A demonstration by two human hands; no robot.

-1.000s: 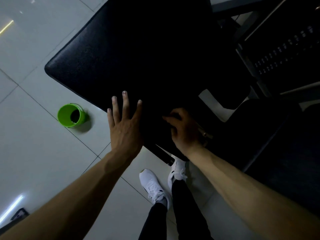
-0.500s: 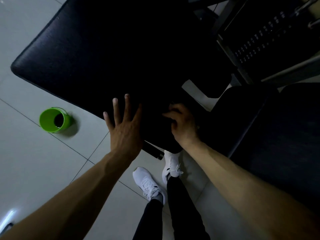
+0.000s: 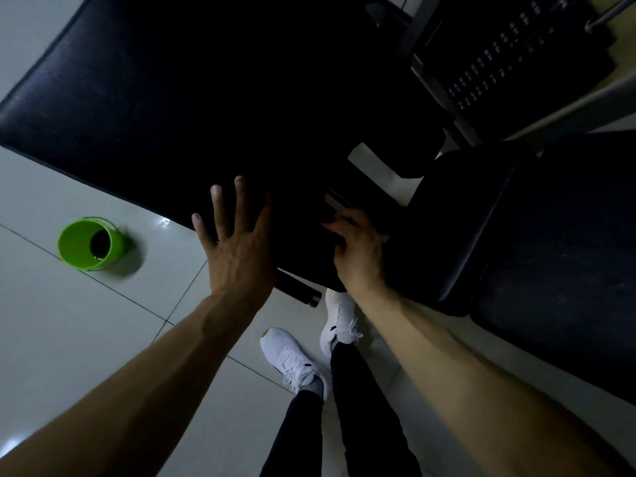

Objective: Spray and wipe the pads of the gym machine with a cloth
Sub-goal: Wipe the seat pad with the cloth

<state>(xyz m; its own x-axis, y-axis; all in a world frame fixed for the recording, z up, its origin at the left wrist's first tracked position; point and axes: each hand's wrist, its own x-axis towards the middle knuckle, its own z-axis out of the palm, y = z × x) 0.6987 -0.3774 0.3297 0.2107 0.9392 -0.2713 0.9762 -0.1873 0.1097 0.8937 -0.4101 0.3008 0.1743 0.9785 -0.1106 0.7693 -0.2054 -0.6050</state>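
Over the last second both hands have kept their station at the near edge of the large black pad (image 3: 206,98); only the viewpoint has swung, which slides the green bucket (image 3: 91,244) leftward in view.

The left hand (image 3: 237,249) lies flat, fingers spread, pressing the pad's edge. The right hand (image 3: 358,253), set apart from it, rests further along the same edge with fingers curled. Whether they hold a cloth cannot be told: the area is too dark. No spray bottle is in view.

A second pad (image 3: 568,253) sits to the right, below the weight stack (image 3: 509,63).

Judgement: with so little hand travel, wiping is confined to this near corner, and most of the pad probably remains to be covered.
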